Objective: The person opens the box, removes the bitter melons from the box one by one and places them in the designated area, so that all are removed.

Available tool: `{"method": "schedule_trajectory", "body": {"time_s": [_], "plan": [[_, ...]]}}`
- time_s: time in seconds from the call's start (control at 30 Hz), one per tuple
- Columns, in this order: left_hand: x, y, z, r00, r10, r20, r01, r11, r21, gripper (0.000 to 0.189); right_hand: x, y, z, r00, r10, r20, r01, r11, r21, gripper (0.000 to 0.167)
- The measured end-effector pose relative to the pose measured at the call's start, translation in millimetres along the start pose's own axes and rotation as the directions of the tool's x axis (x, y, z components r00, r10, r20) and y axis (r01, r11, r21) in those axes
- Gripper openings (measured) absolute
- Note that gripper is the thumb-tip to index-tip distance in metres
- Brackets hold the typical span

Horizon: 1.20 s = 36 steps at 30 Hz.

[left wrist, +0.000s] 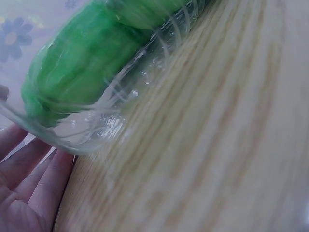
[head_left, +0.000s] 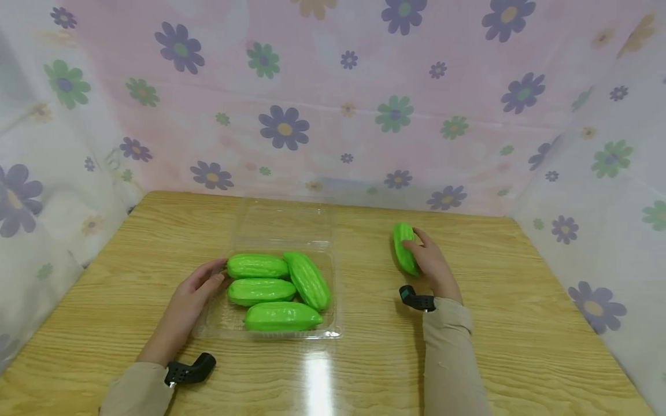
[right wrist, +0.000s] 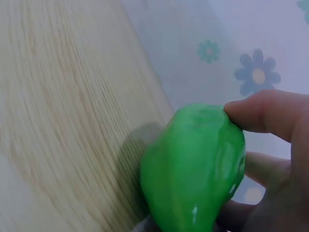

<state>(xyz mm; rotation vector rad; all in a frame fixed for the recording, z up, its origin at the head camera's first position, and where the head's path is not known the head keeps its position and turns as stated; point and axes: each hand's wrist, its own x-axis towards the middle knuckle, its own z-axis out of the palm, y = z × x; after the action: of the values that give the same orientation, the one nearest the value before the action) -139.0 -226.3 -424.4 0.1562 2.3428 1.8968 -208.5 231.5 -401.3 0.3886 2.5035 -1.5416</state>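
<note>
- Beige sleeves (head_left: 454, 358) at five and eight o'clock, with black wrist cameras (head_left: 192, 370).
- Left hand (head_left: 195, 294), eight o'clock: thumb and fingers pinch the edge of a clear box (head_left: 221, 325).
- Box at seven o'clock on the table (head_left: 374, 358), lid (head_left: 281, 222) open; four green gourds (head_left: 283, 316) inside.
- Right hand (head_left: 433, 263), four o'clock: thumb and fingers hold a fifth gourd (head_left: 403, 254).

Right fingers (head_left: 424, 237) gripping gourd (head_left: 400, 248), boxed gourds (head_left: 267, 291)
</note>
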Motion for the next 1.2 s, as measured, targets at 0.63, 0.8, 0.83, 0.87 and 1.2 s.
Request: {"method": "schedule_trajectory", "body": {"time_s": [0.63,0.8,0.83,0.87,1.2], "plan": [[-0.4,-0.7,-0.5,1.000,0.014,0.004,-0.014,1.000,0.004,0.053,-0.3,6.3,-6.7,0.982,0.037,-0.185,-0.034,0.999,0.020,0.070],[0.9,0.1,0.7,1.000,0.016,0.005,-0.016,1.000,-0.008,0.053,-0.3,6.6,-7.7,0.982,0.035,-0.188,-0.033,0.999,0.018,0.072],[1.1,0.3,0.9,1.000,0.016,0.003,-0.016,1.000,-0.009,0.053,-0.2,6.7,-8.1,0.981,0.034,-0.189,-0.031,0.999,0.017,0.072],[1.3,0.6,1.0,1.000,0.017,0.001,-0.017,1.000,-0.006,0.053,-0.3,6.6,-8.3,0.982,0.032,-0.188,-0.029,0.999,0.017,0.072],[0.3,0.3,0.6,1.000,-0.002,-0.011,0.002,1.000,0.019,0.053,-1.0,5.0,-8.3,0.970,0.035,-0.243,-0.016,0.997,0.077,0.072]]}}
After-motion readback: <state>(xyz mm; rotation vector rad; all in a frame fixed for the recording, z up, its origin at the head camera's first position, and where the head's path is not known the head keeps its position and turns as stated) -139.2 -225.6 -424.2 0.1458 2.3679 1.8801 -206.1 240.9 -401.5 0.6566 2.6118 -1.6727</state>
